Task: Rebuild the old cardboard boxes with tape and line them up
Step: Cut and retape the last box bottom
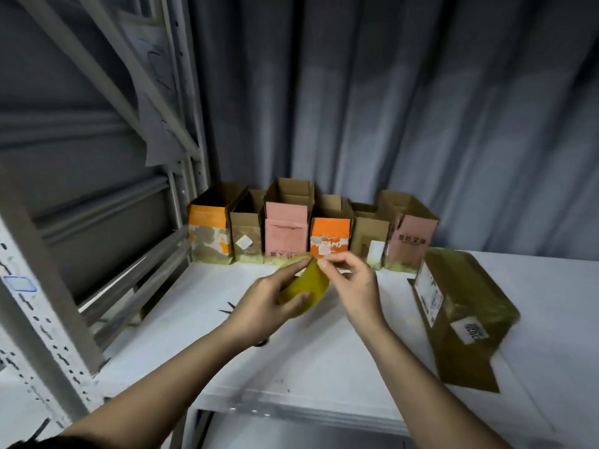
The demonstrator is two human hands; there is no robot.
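Tape roll: a yellowish roll of tape (306, 288) is held up above the white table (324, 351), in front of the row of boxes and roughly at the middle of the view.
Left hand: the left hand (262, 306) grips the roll from the left, thumb curled over its lower face and fingers wrapped round the rim, the forefinger reaching up to the top edge.
Right hand: the right hand (351, 281) has thumb and forefinger pinched together at the top edge of the roll, next to the left forefinger; the other fingers are loosely curled. Whether a free end of tape sits in the pinch is too blurred to tell.
Lined-up boxes: six open-topped cardboard boxes (311, 231) stand upright side by side at the back of the table against a grey curtain (389, 108); some have orange fronts, some pink, some plain brown, with yellowish tape along their bases.
Loose box: one more brown box (463, 315) lies on its side on the table well right of the hands, with white labels on it.
Scissors: dark scissors (230, 307) lie on the table just left of the left hand, partly hidden by it.
Shelving: a grey metal rack (48, 319) stands at the left.
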